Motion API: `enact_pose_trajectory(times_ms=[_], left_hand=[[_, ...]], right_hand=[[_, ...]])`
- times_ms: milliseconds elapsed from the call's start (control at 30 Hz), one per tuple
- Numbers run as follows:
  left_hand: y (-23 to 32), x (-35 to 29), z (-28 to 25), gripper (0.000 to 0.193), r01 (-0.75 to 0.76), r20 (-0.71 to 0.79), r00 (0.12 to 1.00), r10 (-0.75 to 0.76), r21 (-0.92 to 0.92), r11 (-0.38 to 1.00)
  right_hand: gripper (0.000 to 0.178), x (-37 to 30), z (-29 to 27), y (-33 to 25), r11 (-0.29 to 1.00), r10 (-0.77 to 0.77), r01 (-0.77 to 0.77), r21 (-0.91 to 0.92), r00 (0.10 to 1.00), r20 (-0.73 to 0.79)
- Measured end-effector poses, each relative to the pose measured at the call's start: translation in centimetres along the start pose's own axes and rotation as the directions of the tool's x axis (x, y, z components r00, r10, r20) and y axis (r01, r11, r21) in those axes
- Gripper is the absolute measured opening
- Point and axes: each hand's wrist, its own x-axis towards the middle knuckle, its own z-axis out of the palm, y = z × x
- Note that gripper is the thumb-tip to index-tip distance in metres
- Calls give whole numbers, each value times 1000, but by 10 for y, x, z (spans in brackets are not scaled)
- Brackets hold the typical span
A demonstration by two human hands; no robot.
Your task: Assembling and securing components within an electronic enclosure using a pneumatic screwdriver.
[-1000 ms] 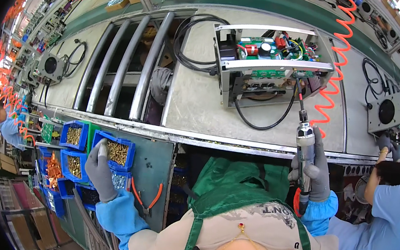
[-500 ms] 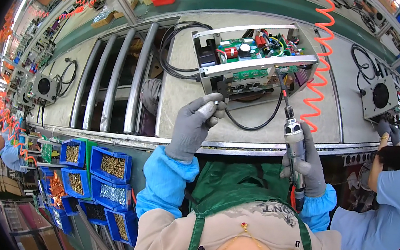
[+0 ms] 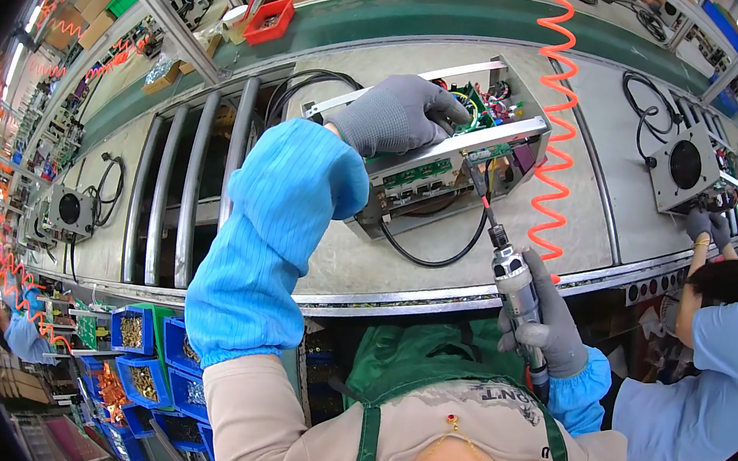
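An open metal chassis [image 3: 498,134] with circuit boards, wires and coloured components lies on the bench in front of me. My gloved left hand [image 3: 403,114] reaches over its left part, the fingers bent down into it; whatever the fingertips pinch is hidden. In my gloved right hand [image 3: 552,329] is a silver power screwdriver [image 3: 515,288], its fingers wrapped round the body. The driver is tilted, and its long bit [image 3: 483,189] points up to the chassis's near side rail. Whether the bit meets a screw is too small to tell.
A red coiled air hose [image 3: 553,151] hangs right of the chassis. Metal rollers [image 3: 199,184] lie to the left. Blue bins of screws [image 3: 143,380] stand at lower left. A co-worker's hands [image 3: 706,225] work at another fan-fitted unit [image 3: 686,166] on the right.
My left hand has moved from in front of the chassis up and over it, into its interior. The right hand still holds the screwdriver, bit at the near rail. The view has shifted somewhat.
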Motion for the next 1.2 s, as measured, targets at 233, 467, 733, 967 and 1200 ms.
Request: enact_pose_trajectory(times_ms=[233,467,733,967,1200], left_hand=[[-4,14,3,35,74,13,997,-72,-165,984],[-5,15,2,34,50,23,999,-48,-135,990],[4,-7,-2,39,25,62,998,-18,-122,992],[5,-18,25,45,-124,-199,969,145,112,986],[6,-16,27,41,-90,-191,977,92,22,996]], right_hand=[[110,3,-3,-2,1000,6,-6,10,1000,0],[130,4,-1,2,999,47,-47,-3,998,-35],[108,-4,4,-4,1000,13,-13,0,1000,3],[119,-25,29,-30,995,93,-93,23,995,-27],[95,-33,40,-24,994,11,-7,110,999,-30]])
